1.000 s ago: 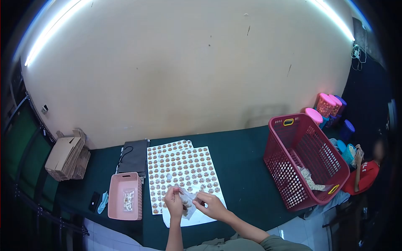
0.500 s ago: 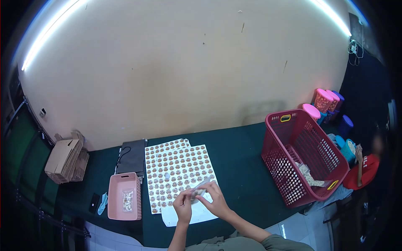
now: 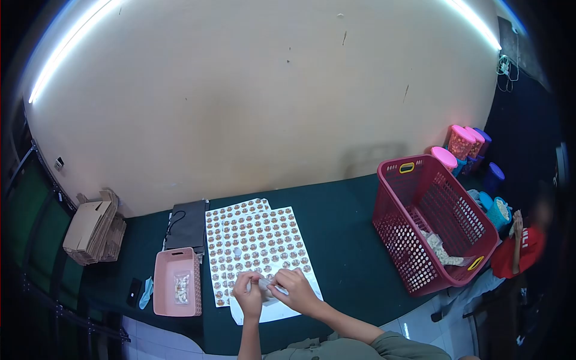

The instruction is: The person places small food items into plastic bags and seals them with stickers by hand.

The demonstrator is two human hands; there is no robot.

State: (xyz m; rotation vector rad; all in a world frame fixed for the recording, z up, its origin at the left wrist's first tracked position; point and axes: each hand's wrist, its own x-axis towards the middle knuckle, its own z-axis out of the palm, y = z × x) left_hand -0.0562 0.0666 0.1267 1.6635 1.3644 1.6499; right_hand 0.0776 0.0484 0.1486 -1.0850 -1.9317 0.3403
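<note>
Both hands are over the lower part of the white sticker sheets (image 3: pixel 282 240), which carry rows of round brown stickers. My left hand (image 3: pixel 248 295) pinches one side of a small clear plastic bag (image 3: pixel 266 291). On the other side, my right hand (image 3: pixel 298 292) grips the same bag, fingers bent close to the left ones. What lies inside the bag is mostly hidden by the fingers. To the left, a pink basket (image 3: pixel 159 282) holds a clear packet of pale pieces (image 3: pixel 182 289).
A large maroon laundry basket (image 3: pixel 399 252) with pale packets (image 3: pixel 441 249) inside stands at right. Dark paper bags (image 3: pixel 187 225), flattened cardboard boxes (image 3: pixel 90 231), a phone (image 3: pixel 134 291) and a blue mask (image 3: pixel 146 293) are at left. A person in red (image 3: pixel 528 252) is beyond the basket.
My hands have shifted slightly left and down with the bag. Its upper corner, which stuck up above the fingers, is now lowered between them.
</note>
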